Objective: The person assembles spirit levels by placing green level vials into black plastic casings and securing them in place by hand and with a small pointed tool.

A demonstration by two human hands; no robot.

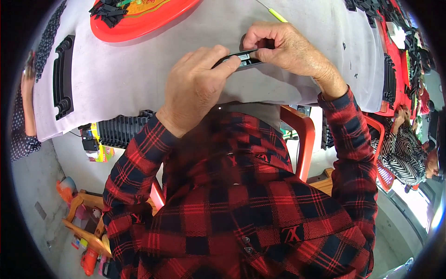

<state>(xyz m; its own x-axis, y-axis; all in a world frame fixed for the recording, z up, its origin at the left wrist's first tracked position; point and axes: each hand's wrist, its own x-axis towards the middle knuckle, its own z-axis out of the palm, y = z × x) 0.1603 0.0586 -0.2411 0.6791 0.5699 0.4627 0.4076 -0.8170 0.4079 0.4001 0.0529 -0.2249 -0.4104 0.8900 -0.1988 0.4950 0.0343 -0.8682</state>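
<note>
Between my two hands, a narrow black plastic piece with a shiny metal insert (244, 57) is held just above the cloth-covered table. My left hand (194, 83) pinches its left end between thumb and fingers. At the other end, my right hand (293, 50) is closed, its thumb pressed against the piece and its index finger curled; the fingertips are partly hidden. Beyond my right hand lies a tool with a yellow-green handle and a thin metal shaft (277, 15).
A red oval tray (139, 35) at the far left holds black strips (111, 15). A black ribbed plastic part (63, 76) lies near the table's left edge. People sit at both sides; a red chair (304, 139) is behind me. More black parts (390, 79) lie at right.
</note>
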